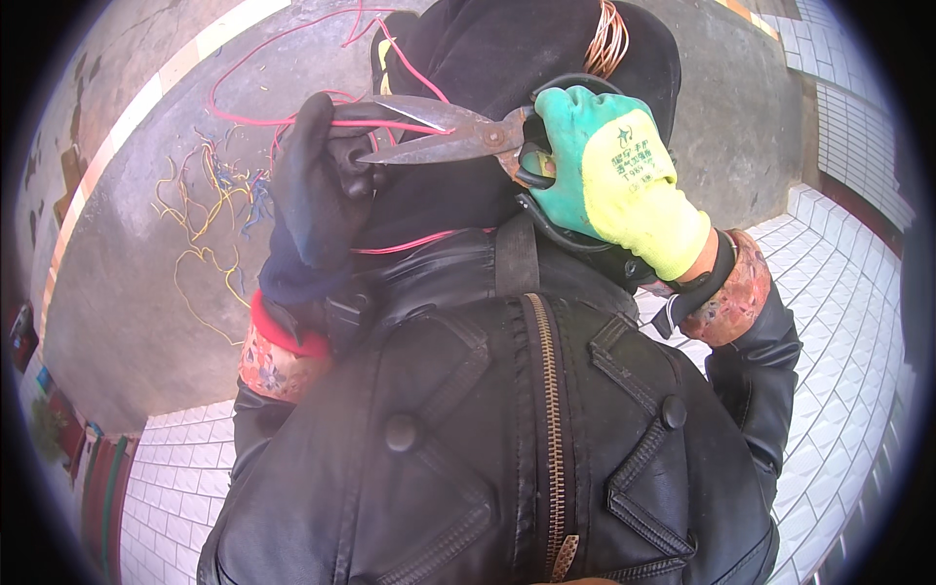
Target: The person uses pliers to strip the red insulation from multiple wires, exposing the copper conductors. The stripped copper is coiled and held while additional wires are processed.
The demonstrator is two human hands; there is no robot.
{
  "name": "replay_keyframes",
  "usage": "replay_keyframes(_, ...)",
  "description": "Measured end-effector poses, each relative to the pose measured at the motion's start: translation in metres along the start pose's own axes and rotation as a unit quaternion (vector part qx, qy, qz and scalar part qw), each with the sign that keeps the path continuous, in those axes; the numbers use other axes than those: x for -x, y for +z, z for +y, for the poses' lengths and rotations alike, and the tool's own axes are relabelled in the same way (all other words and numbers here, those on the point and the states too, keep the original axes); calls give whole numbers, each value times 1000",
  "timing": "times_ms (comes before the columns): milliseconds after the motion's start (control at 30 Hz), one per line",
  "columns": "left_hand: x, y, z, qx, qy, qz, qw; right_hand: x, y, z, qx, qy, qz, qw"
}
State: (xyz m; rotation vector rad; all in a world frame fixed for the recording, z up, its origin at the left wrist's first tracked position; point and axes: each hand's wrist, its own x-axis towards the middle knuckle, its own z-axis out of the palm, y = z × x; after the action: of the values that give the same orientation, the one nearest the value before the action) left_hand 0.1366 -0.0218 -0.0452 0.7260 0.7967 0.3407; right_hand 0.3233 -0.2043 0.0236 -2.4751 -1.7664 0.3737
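My right hand [610, 172], in a green and yellow work glove, grips the black-coated handles of a pair of worn metal shears [446, 135]. Their blades stand apart and point left. Between the blades lies a red-sheathed wire [409, 126], its end close to the pivot. My left hand [314, 183], in a dark glove, holds this wire just left of the blade tips. From there the wire loops away over the ground. More red wire [409, 241] crosses beside my waist. A bundle of bare copper wire [607, 40] rests on my dark-clad lap.
Yellow, blue and red strips [212, 190], thin like wire or stripped sheathing, lie scattered on the concrete ground [131, 322] at left. White tiling [819, 292] shows behind me on both sides. A pale edging strip [183, 66] curves along the far left.
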Motion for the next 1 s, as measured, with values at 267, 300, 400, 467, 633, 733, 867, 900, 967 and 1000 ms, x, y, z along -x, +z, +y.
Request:
replay_keyframes(267,-3,-11,-2,89,-51,-9,995,-2,-9,6,13,-27,-13,999)
replay_keyframes(300,-3,-18,-2,107,-52,-32,992,-2,-11,6,19,-20,-30,999)
replay_keyframes(400,-6,-34,-7,-195,171,-95,961,-1,-13,6,19,-21,-35,999)
replay_keyframes(467,-6,-39,-11,-214,215,-122,945,-1,-12,3,4,-25,3,1000)
replay_keyframes(633,0,-20,-7,23,-10,-3,1000,0,-2,-8,1,-11,55,998)
replay_keyframes(733,2,-2,1,38,-40,58,997,0,0,-8,-9,2,39,999)
replay_keyframes(867,-1,2,0,45,-26,57,997,-3,-4,0,6,-9,-9,1000)
replay_keyframes(900,-1,-3,-1,37,-21,34,999,-3,-5,1,14,-13,-17,1000)
replay_keyframes(967,-1,-13,-7,35,-8,4,999,-4,-8,4,12,-30,-12,999)
replay_keyframes(1000,0,-20,-10,42,-2,-3,999,-5,-10,3,13,-30,-22,999)
